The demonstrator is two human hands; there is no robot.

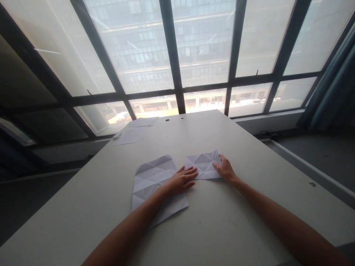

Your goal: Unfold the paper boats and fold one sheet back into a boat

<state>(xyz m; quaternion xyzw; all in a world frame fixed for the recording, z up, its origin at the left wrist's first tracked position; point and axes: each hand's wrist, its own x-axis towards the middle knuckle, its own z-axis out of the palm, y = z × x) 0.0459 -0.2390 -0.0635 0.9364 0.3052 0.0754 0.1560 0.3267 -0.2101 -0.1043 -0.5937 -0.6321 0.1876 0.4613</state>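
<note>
A small creased, folded white paper (pixel 203 164) lies on the grey table (pixel 222 221) in front of me. My left hand (pixel 181 180) rests flat with fingers stretched out, fingertips touching the paper's left edge. My right hand (pixel 225 169) lies on the paper's right edge, fingers extended and pressing it down. A larger creased white sheet (pixel 151 179) lies unfolded under my left wrist and forearm.
Several loose white sheets (pixel 135 129) lie at the table's far left corner. Two small dark holes (pixel 167 119) sit near the far edge. Large windows with dark frames stand beyond the table; the floor drops away on both sides.
</note>
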